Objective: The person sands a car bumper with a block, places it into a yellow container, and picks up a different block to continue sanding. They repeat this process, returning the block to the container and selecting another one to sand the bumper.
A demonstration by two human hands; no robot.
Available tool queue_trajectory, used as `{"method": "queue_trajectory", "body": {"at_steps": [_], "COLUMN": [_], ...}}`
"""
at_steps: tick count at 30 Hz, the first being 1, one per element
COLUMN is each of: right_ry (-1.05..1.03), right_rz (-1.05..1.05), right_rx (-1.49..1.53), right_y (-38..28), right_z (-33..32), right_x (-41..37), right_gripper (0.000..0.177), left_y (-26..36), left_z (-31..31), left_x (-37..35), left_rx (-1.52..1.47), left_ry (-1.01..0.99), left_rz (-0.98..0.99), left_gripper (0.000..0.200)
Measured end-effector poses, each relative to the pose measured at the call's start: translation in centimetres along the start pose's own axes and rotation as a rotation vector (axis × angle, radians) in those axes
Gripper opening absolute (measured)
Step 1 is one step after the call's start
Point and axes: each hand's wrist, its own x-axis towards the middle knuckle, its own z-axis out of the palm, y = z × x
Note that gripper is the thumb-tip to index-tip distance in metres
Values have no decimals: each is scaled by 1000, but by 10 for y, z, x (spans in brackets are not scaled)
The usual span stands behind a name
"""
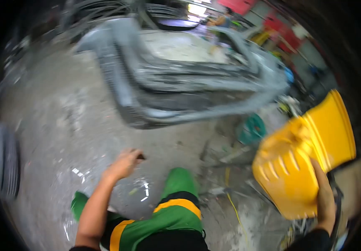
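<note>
My right hand point(324, 198) grips the lower right side of a yellow plastic piece point(287, 178). This piece has raised ribs on one face and a broad flap point(333, 134) at its upper right. Over the floor at the left, my left hand point(127, 163) is closed, its fingers curled around something small and dark that motion blur hides. In front of me stands a large grey car bumper point(180, 79), smeared by the movement of the view.
A green round container point(252, 129) stands on the concrete floor point(63, 138) by the bumper's right end. A yellow cord point(235, 209) runs along the floor. Grey curved pieces point(4, 159) stand at the far left. Another person point(223, 20) is at the back, near red panels point(281, 29).
</note>
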Motion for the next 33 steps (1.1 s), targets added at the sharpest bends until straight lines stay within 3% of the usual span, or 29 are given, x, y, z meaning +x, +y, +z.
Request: {"method": "queue_trajectory", "body": {"at_steps": [4,8,12,14,16,17,19,20,22,23,25,28,29,31,33], "right_ry": [24,27,15,45,133,271,259,59,263,255,496,489,500,303,234], "right_rz": [33,95,-122,-295,-416,-387,-321,-183,-151,-144,-152,-16,-9,34,-97], "right_rx": [40,122,187,232,243,40,211,111,251,284,330,549,585,796,885], "right_y": [-18,-37,20,45,69,120,96,69,71,67,57,25,26,37,27], "right_z": [6,-1,21,45,74,117,122,97,118,124,129,110,116,140,101], "right_x": [0,32,83,106,124,163,151,131,132,125,114,84,89,102,74], "right_gripper": [47,51,52,53,53,43,33,33,28,28,23,30,30,41,43], "left_y": [0,-4,-23,-14,-21,-17,1,18,93,117,194,333,365,424,486], "left_z": [23,27,45,48,62,67,73,64,20,4,-38,-107,-115,-120,-117], "left_x": [16,33,34,24,13,2,-30,-41,-41,-45,-43,-8,5,32,70], "left_rx": [27,-113,-22,-128,-43,-132,-210,-200,-226,-250,-293,-475,-484,-487,-478], "left_ry": [67,-32,-53,7,53,13,-67,-108,-226,-285,-375,-476,-448,-385,-414], "left_rz": [41,7,63,-45,33,-41,-164,-198,-62,-62,-85,-277,-208,-30,15], "left_gripper": [28,30,30,27,27,27,26,25,24,27,29,31,33,36,36]}}
